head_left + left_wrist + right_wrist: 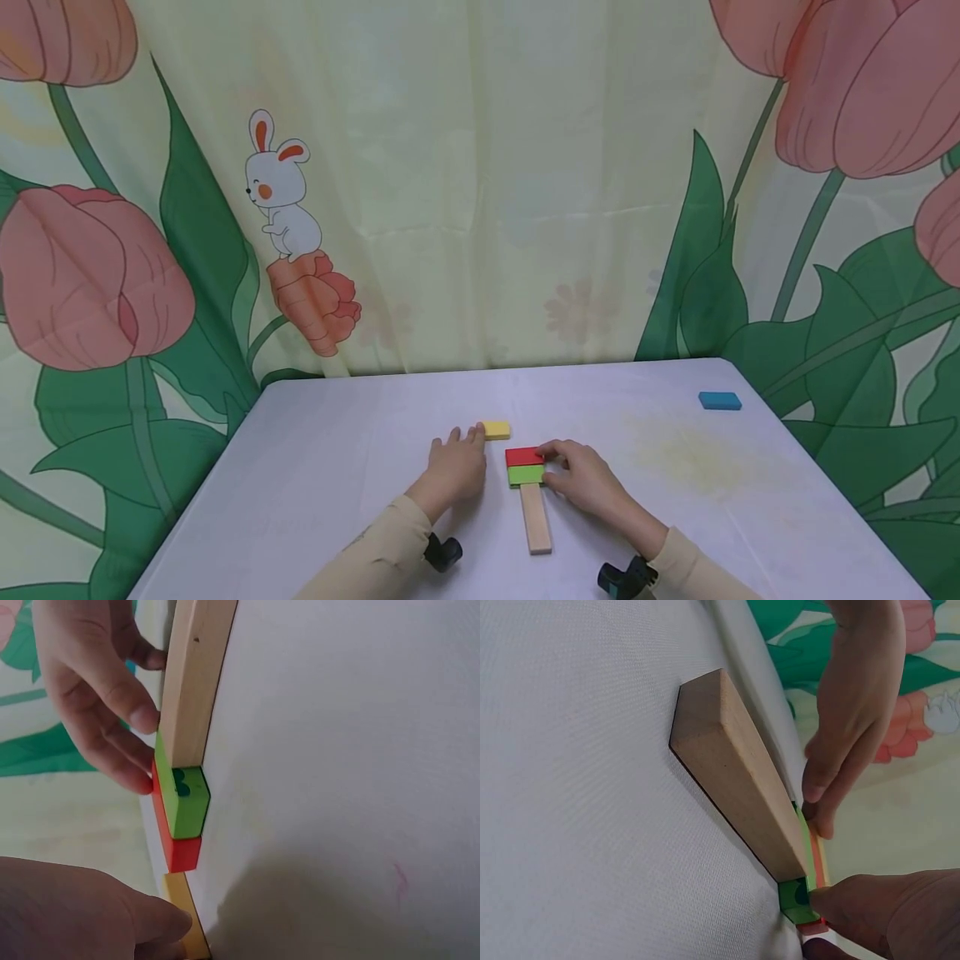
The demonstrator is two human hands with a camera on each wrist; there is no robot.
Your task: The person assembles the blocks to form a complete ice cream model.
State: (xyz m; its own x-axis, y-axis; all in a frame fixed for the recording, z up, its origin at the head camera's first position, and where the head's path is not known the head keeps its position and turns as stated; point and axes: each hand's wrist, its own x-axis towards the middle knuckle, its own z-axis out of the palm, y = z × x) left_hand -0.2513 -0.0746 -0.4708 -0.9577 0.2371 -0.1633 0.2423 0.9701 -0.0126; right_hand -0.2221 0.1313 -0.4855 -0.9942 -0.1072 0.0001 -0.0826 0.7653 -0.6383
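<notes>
A yellow block [497, 430] lies at the far side, with its left end between the fingers of my left hand [459, 465]. My left thumb presses its face in the left wrist view. Nearer to me, a red block [522, 456] and a green block [526, 475] lie side by side and touching. My right hand [588, 479] pinches their right ends, thumb at the green block and fingers at the red one. A plain wooden block [536, 518] runs from the green block's near side toward me. Dark dots mark the green block's side [191, 791].
A blue block [720, 401] lies apart near the table's far right corner. White cloth covers the table [337, 475]. Behind its far edge hangs a curtain [480, 208] printed with tulips and a rabbit.
</notes>
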